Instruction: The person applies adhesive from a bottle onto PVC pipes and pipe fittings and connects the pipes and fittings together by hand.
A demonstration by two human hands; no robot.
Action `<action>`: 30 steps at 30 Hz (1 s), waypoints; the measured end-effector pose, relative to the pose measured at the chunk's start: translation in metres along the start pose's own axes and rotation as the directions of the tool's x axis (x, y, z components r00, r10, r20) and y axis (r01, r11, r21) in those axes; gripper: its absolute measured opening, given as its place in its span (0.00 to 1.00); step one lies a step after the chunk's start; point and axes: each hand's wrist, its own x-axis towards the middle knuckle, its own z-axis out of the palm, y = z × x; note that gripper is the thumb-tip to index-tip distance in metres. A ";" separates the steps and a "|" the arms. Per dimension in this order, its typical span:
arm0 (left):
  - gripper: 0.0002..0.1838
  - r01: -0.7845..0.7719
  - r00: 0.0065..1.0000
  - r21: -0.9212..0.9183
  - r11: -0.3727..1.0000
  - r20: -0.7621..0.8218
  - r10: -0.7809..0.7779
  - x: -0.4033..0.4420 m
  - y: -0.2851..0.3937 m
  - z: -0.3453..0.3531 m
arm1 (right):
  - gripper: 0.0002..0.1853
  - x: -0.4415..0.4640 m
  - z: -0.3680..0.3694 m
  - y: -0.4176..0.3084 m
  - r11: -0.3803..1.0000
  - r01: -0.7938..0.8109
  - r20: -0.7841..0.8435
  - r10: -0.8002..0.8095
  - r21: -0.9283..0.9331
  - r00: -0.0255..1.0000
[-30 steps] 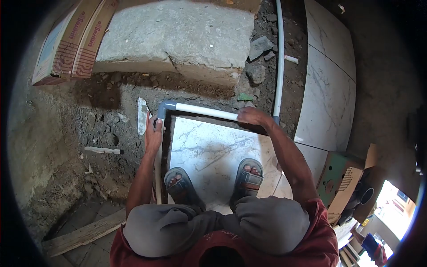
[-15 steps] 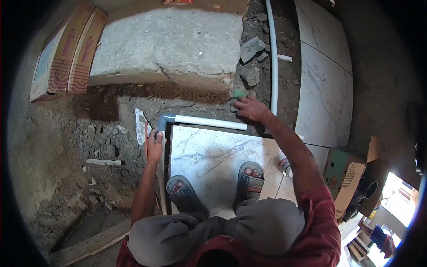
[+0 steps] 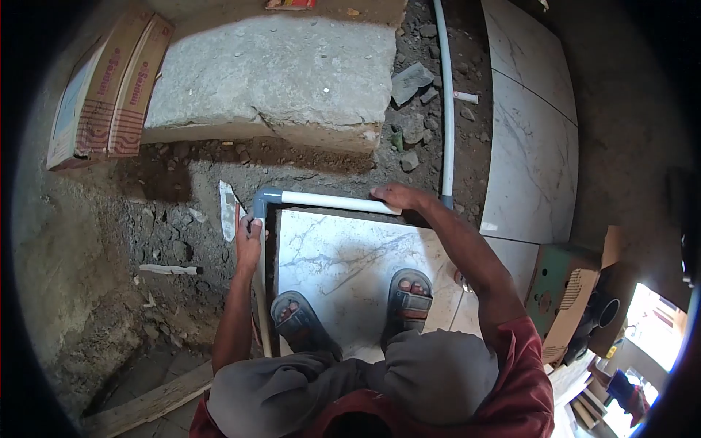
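A white PVC pipe (image 3: 332,201) runs sideways along the back edge of a marbled tile (image 3: 350,244), and its left end sits in a grey elbow fitting (image 3: 267,198). My left hand (image 3: 249,235) is closed around the upright pipe (image 3: 261,281) just below that elbow. At the free right end of the sideways pipe, my right hand (image 3: 400,196) has its fingers wrapped over the pipe, hiding part of its tip. Something green (image 3: 397,141) lies among the stones beyond my right hand.
Behind is a concrete slab (image 3: 270,80) with rubble (image 3: 412,84) beside it. A long pipe (image 3: 446,109) runs down the right, near laid tiles (image 3: 529,153). Tile boxes (image 3: 109,87) stand at left, an open carton (image 3: 566,292) at right. A wooden plank (image 3: 153,398) lies at lower left.
My right hand has come away from the green thing by the stones and now grips the free end of the pipe. The elbow and my left hand have shifted slightly left.
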 end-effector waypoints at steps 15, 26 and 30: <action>0.21 -0.095 0.996 0.079 0.992 0.003 0.095 0.008 -0.024 -0.003 | 0.22 -0.003 -0.049 0.013 0.817 0.150 -0.535 -0.490 -0.556 0.688; 0.19 -0.069 0.997 0.221 0.973 -0.022 0.075 0.007 -0.001 -0.001 | 0.23 -0.032 -0.051 -0.017 0.705 0.023 -0.525 -0.549 -0.709 0.650; 0.20 -0.239 0.949 0.433 0.869 -0.085 0.303 0.020 -0.020 0.003 | 0.19 -0.109 -0.092 -0.075 0.922 -0.186 -0.682 -0.105 -0.340 0.724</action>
